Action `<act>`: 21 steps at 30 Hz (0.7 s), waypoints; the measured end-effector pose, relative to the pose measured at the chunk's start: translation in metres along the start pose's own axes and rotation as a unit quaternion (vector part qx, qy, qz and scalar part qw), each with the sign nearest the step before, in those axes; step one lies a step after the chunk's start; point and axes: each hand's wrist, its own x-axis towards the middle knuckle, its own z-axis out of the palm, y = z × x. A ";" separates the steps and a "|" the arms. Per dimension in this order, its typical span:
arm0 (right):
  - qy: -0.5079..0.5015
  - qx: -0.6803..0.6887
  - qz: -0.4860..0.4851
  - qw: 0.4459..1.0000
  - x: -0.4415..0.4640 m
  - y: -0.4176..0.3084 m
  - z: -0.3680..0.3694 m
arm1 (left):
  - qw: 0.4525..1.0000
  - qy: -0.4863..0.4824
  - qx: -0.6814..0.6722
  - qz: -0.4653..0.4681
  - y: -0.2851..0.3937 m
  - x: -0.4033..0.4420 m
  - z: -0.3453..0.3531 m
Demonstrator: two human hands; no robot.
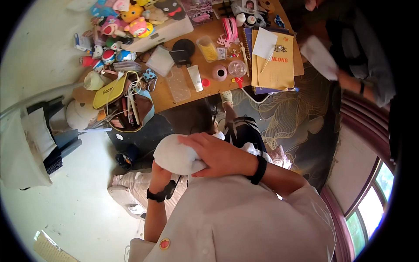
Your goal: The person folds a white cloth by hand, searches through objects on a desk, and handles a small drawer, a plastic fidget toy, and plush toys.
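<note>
A white rounded cloth thing (171, 153), smooth and dome-like, is held in front of my chest; its exact kind is unclear. From below and the left, my left hand (161, 171) grips it, with a dark watch on the wrist. Over its right side lies my right hand (214, 153), fingers curved round it and a black band (259, 170) on the wrist. Both hands are closed on the cloth, and part of the left fingers is hidden beneath it.
Ahead stands a wooden desk (168, 101) with toys (139, 27), a white tube (195, 78), notebooks (275, 72) and small jars. An open yellow-edged bag (124, 102) sits at its left corner. At right, another person's hand (345, 79) holds white paper (320, 56).
</note>
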 end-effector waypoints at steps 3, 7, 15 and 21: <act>-0.031 -0.024 -0.033 0.999 0.008 -0.009 0.008 | 0.999 -0.027 -0.015 -0.012 0.001 -0.015 -0.024; -0.045 -0.061 -0.076 0.994 0.024 -0.024 0.008 | 0.997 0.015 -0.074 0.009 0.006 -0.025 -0.023; -0.019 -0.114 -0.048 0.992 0.046 -0.038 0.005 | 0.992 0.054 -0.062 0.091 0.001 -0.009 -0.015; -0.014 -0.174 -0.010 0.985 0.047 -0.040 0.009 | 0.998 -0.010 -0.013 0.067 -0.010 0.010 -0.040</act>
